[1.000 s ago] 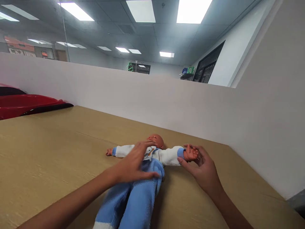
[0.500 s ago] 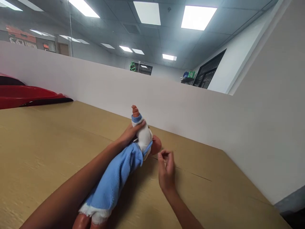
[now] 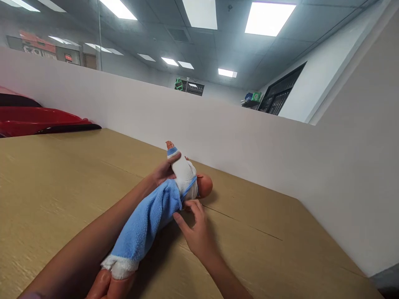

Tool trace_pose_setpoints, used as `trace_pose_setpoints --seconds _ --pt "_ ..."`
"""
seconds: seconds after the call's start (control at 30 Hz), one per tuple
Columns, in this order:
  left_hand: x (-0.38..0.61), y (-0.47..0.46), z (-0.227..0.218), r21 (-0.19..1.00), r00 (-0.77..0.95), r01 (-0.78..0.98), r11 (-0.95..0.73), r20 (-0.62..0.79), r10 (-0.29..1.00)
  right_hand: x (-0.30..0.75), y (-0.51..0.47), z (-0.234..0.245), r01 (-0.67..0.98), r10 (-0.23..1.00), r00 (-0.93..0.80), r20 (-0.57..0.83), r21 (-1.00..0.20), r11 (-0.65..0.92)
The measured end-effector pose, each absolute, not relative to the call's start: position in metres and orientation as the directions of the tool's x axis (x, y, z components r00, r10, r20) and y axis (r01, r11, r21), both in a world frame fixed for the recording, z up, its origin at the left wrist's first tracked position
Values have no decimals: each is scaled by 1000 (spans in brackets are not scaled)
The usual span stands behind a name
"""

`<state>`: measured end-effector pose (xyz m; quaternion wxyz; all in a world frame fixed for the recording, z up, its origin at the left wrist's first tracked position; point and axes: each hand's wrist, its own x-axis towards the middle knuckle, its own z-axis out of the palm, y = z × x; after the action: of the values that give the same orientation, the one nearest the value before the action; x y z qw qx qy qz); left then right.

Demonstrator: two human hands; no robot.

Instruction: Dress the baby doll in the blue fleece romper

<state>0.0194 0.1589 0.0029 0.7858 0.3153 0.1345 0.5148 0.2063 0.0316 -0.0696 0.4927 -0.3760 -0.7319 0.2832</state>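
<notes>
A baby doll (image 3: 156, 211) in blue fleece trousers and a white top with blue trim lies on its side on the tan surface. Its bald head (image 3: 205, 185) points away to the right, and its bare legs reach toward me at the bottom left. My left hand (image 3: 165, 170) grips the doll's raised arm near the blue cuff, thumb over the white sleeve. At the back of the doll's waist is my right hand (image 3: 196, 228), thumb and fingers apart, fingertips at the edge of the blue cloth. Whether those fingertips pinch the cloth is hard to see.
The tan board surface (image 3: 77, 174) has thin seams running across it. A low white wall (image 3: 218, 128) borders it behind and on the right. A glossy red object (image 3: 37, 118) with black edging sits at the far left.
My right hand has moved left from beside the doll's head to its waist, its fingers opening out. The doll has shifted slightly, its raised arm leaning further left in my left hand.
</notes>
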Motion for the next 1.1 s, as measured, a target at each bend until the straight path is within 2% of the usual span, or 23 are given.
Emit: trace_pose_setpoints --seconds 0.1,0.17,0.23,0.33,0.5,0.6,0.7,0.77,0.83,0.93,1.0,1.07,1.1 --pt "26 158 2 630 448 -720 291 102 888 211 34 -71 142 859 -255 444 -862 487" --pt "28 157 3 623 449 -724 297 99 888 214 35 -76 -46 888 -315 334 -940 337" --pt "28 155 5 615 453 -727 306 96 886 216 38 -81 -179 909 -340 243 -965 191" --pt "30 150 7 612 469 -721 325 87 879 217 43 -86 -202 943 -246 223 -964 175" --pt "37 144 6 618 479 -710 336 75 875 222 50 -86 -61 925 -187 331 -944 325" --pt "40 143 4 622 467 -710 331 64 882 227 50 -89 30 925 -172 340 -936 350" --pt "43 143 2 626 449 -711 321 53 892 228 43 -88 100 916 -69 394 -911 399" --pt "47 143 0 628 438 -710 318 41 898 226 34 -79 180 861 46 507 -852 492" --pt "53 141 -1 634 422 -707 313 24 906 224 26 -65 278 767 67 638 -750 600" --pt "66 135 -2 656 403 -696 291 22 915 224 21 -46 386 612 -79 787 -542 747" --pt "76 129 -1 695 374 -680 235 53 926 230 28 -45 471 520 -157 839 -400 787" --pt "84 120 -1 769 316 -627 122 108 942 244 40 -51 541 518 -128 846 -379 751" --pt "87 115 0 818 289 -573 51 143 947 253 48 -56 554 552 -63 832 -430 712"
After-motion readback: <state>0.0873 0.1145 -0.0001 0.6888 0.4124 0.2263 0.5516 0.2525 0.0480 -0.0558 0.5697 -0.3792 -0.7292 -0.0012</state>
